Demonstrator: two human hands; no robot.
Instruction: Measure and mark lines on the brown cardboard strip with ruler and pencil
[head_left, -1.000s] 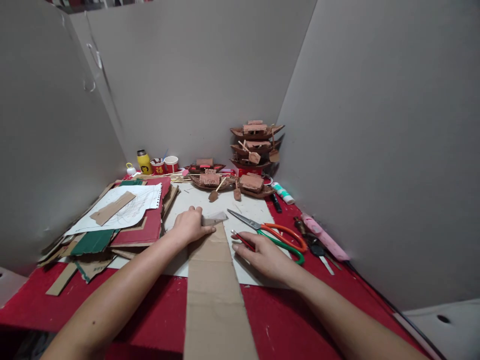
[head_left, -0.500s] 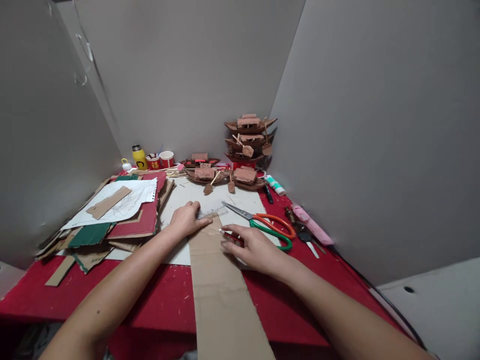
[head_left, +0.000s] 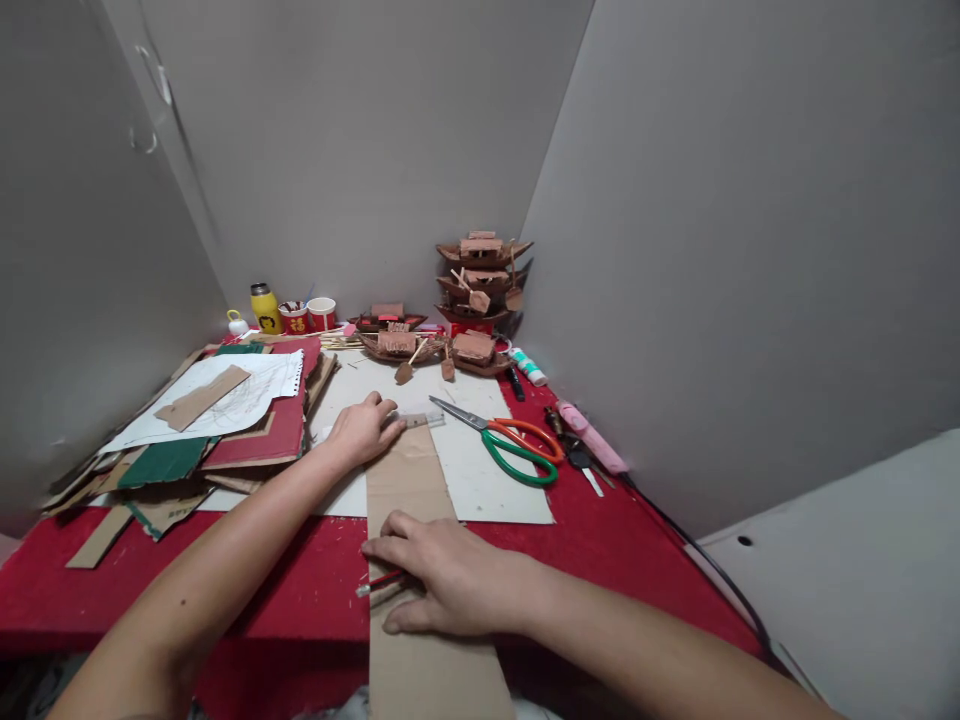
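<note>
A long brown cardboard strip [head_left: 409, 475] runs from the white sheet towards me and past the table's front edge. At its far end lies a clear ruler [head_left: 426, 419]. My left hand [head_left: 365, 430] has its thumb and fingers around the ruler's left end, pressing at the strip's corner. Lower down, my right hand [head_left: 457, 575] rests across the strip with fingers bent. A thin red and black pencil [head_left: 385, 581] sticks out leftward from under those fingers, its pale end showing. Scissors [head_left: 487, 425] with one orange and one green handle lie slightly open, right of the ruler.
Cardboard pieces and paper [head_left: 217, 400] are piled at left. Model boats [head_left: 480, 285] are stacked at the back, others before them. Cups [head_left: 321, 313] and a yellow bottle [head_left: 265, 310] stand back left. A pink glue gun [head_left: 592, 437] and its cord lie at right.
My right hand has come back towards me along the strip with the pencil, away from the ruler. My left hand stays at the ruler. The whole view has shifted slightly.
</note>
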